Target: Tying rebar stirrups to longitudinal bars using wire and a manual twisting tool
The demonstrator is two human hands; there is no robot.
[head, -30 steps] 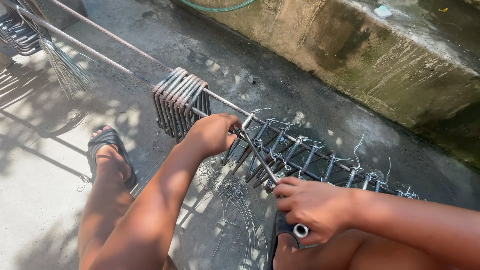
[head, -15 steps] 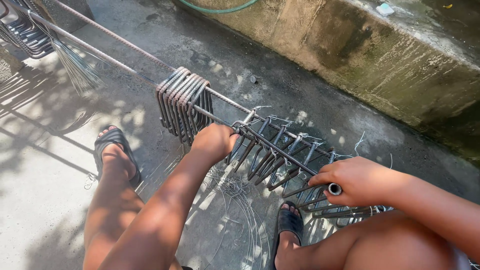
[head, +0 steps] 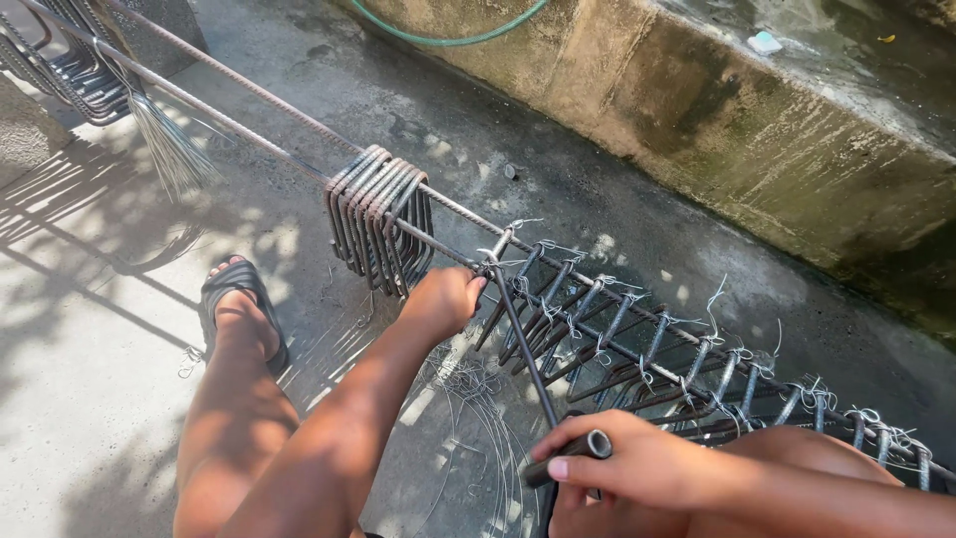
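My left hand (head: 444, 299) grips a rebar stirrup where it meets the long steel bar (head: 249, 92), at a fresh wire tie (head: 501, 239). In my right hand (head: 637, 463) sits the round handle of a thin metal tying hook (head: 523, 339), its shaft running up to that tie. To the right, several stirrups (head: 637, 339) are tied along the bars with wire. A bunch of loose stirrups (head: 380, 217) hangs on the bars just left of my left hand.
My sandalled left foot (head: 239, 314) rests on the concrete floor. Loose tie wire (head: 478, 418) lies under the cage. A wire bundle (head: 169, 149) and more stirrups (head: 70, 70) hang at the upper left. A concrete wall (head: 757, 130) with a green hose (head: 448, 38) runs behind.
My right hand has swung back down and left with the hook handle. My left hand stays at the same tie while the view shifted slightly.
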